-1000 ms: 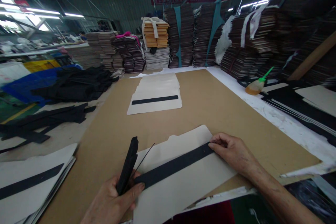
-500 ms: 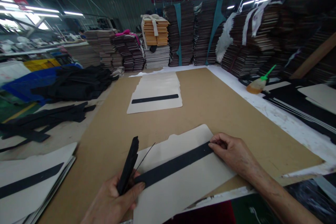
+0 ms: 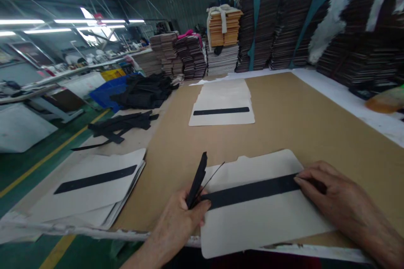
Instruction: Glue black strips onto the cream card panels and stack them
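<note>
A cream sheet (image 3: 261, 222) lies at the near edge of the brown table (image 3: 293, 134), with a black strip (image 3: 252, 191) laid across it. My left hand (image 3: 176, 225) grips a bundle of black strips (image 3: 197, 178) that stands up from the fist, and its thumb presses the left end of the laid strip. My right hand (image 3: 344, 204) rests flat on the strip's right end, fingertips on it.
A stack of cream sheets with a black strip (image 3: 91, 185) lies at the left. A similar stack (image 3: 222, 105) sits farther back in the middle. Loose black pieces (image 3: 123, 124) and black fabric (image 3: 143, 92) lie at the left. Tall piles of board (image 3: 284, 25) line the back.
The view has swung to the left, bringing the left stack and the floor into sight. Both hands keep their hold on the strip ends.
</note>
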{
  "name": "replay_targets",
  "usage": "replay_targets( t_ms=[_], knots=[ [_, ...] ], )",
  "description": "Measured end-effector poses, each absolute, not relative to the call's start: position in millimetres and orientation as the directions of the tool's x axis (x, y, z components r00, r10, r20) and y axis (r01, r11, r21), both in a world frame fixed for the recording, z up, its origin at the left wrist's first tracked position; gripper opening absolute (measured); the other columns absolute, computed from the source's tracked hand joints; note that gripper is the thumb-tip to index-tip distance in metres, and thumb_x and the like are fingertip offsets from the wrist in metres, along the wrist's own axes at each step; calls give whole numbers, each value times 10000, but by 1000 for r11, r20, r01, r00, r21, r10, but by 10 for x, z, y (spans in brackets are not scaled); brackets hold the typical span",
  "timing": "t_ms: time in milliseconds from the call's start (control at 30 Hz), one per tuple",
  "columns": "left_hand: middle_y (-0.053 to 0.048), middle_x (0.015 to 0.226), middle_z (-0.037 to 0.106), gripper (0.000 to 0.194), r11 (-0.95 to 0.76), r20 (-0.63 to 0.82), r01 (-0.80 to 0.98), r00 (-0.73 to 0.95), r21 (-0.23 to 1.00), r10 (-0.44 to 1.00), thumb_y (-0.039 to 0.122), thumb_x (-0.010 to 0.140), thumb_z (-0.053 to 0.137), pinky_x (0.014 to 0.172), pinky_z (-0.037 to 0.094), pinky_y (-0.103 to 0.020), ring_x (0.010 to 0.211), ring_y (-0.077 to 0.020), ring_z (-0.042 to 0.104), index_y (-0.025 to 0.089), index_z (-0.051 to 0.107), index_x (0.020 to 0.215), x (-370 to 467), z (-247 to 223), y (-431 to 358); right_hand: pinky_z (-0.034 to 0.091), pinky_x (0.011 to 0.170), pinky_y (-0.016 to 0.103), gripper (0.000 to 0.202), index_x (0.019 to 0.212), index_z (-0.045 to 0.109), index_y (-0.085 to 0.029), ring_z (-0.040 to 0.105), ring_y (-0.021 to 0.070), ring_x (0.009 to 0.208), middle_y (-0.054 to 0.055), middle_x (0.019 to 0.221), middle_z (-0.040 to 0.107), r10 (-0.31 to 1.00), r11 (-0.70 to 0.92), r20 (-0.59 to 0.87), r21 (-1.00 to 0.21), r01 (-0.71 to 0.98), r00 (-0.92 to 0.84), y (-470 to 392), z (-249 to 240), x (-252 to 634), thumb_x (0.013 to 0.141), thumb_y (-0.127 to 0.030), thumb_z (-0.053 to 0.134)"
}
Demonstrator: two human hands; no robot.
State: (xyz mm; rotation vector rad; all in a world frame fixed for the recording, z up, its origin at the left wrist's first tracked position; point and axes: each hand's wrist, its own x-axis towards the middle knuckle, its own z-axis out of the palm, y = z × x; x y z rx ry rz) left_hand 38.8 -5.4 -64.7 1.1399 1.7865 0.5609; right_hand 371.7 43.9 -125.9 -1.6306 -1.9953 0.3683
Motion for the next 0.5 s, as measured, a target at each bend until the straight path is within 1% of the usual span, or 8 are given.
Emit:
replay_targets(
  t_ms=[100, 233, 367, 500],
  knots=[
    [50, 647, 575, 258, 458, -444, 455, -145, 764, 884, 394, 747, 613, 531, 386, -245, 486, -105, 537, 167, 596, 869, 377, -649, -51, 454, 787, 345, 280, 866, 641, -272, 610, 191, 834, 6, 928, 617, 973, 209, 195, -499, 841, -126, 438, -1246, 3744, 890, -488, 464],
    [62, 610, 537, 205, 446, -449, 422, -99, 789, 888, 359, 756, 604, 512, 370, -230, 473, -93, 516, 164, 603, 821, 385, -611, -56, 461, 780, 329, 276, 868, 651, -289, 621, 183, 856, -4, 960, 626, 981, 185, 133, -464, 866, -138, 440, -1240, 3779, 866, -502, 476],
    [74, 581, 517, 140, 457, -456, 454, -119, 765, 882, 294, 767, 579, 510, 371, -217, 466, -84, 505, 165, 596, 818, 413, -588, -44, 460, 789, 358, 354, 848, 645, -281, 621, 197, 843, -2, 935, 624, 975, 191, 193, -451, 872, -114, 446, -1292, 3792, 856, -569, 440],
    [76, 617, 529, 128, 446, -442, 468, -125, 763, 888, 291, 769, 577, 499, 385, -216, 457, -80, 508, 175, 586, 821, 418, -625, -31, 463, 777, 357, 385, 839, 644, -286, 622, 194, 822, -10, 899, 624, 966, 215, 229, -440, 872, -123, 452, -1338, 3799, 858, -599, 422]
  ],
)
